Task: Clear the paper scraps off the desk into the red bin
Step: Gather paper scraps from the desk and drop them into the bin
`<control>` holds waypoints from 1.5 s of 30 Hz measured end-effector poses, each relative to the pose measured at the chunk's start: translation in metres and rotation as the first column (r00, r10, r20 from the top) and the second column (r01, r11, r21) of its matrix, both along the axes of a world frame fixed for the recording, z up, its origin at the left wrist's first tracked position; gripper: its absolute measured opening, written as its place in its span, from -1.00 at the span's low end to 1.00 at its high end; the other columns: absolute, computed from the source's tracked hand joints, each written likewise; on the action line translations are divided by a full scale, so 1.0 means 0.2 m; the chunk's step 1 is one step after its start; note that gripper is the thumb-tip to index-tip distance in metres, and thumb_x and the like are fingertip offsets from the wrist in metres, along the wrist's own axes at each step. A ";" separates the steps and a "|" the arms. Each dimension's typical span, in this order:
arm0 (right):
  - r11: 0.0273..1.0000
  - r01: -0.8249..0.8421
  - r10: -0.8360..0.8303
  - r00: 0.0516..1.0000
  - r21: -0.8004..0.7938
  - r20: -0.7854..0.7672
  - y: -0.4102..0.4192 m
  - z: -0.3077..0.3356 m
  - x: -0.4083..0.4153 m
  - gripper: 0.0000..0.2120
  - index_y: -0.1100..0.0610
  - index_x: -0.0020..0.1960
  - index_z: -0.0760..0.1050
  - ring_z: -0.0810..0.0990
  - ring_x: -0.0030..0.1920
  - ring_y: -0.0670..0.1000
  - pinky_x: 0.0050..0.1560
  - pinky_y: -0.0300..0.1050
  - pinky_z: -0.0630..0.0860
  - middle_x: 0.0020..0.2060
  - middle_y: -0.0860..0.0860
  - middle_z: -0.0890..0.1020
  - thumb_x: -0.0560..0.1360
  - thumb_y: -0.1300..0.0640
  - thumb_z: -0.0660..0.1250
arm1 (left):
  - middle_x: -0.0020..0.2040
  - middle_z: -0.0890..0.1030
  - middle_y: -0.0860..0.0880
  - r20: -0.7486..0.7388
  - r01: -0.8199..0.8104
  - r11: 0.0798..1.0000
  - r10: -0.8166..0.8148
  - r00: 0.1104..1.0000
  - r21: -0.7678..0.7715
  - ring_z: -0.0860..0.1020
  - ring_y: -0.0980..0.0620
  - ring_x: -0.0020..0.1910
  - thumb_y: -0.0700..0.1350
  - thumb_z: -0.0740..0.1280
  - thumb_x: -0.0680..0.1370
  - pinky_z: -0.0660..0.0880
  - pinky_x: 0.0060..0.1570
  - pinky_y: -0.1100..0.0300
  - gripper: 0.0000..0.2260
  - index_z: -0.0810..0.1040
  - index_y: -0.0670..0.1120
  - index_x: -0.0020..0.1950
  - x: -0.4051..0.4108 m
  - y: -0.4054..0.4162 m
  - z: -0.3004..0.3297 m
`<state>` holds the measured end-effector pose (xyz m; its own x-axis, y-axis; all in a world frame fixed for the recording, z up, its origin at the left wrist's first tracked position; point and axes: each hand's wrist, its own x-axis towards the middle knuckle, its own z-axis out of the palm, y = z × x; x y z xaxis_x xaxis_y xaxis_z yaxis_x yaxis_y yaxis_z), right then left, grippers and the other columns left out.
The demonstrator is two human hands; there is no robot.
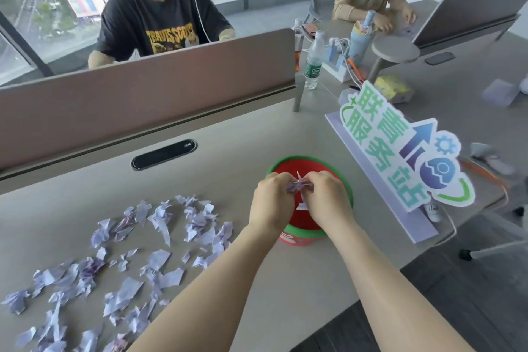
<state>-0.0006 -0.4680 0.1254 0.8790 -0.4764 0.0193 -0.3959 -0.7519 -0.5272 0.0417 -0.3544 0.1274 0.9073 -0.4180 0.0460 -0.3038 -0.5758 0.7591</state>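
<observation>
Both hands over the red bin [303,226], which sits on the table [228,151] right of the scatter. Left hand [270,203] and right hand [328,203] pinch a small wad of paper scraps [300,186] between fingertips, held together above the bin's opening. Most loose scraps [114,260] lie spread on the table, left of the bin. Cutout sign [400,151] stands just right of the bin.

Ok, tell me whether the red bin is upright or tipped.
Upright: the red bin stands on the desk, its open green rim facing up.
</observation>
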 end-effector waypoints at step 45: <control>0.835 -0.550 0.433 0.623 0.030 -0.652 0.91 -0.61 0.11 -0.07 -0.18 0.50 -0.11 -0.14 0.52 0.18 0.34 0.18 0.31 0.53 -0.01 -0.21 0.32 -0.25 0.39 | 0.57 -0.11 0.00 -0.279 0.057 0.750 0.174 0.944 0.659 0.01 -0.15 0.51 0.40 0.40 0.25 0.37 0.30 -0.05 -0.01 -0.07 0.20 0.51 -0.14 1.28 -0.63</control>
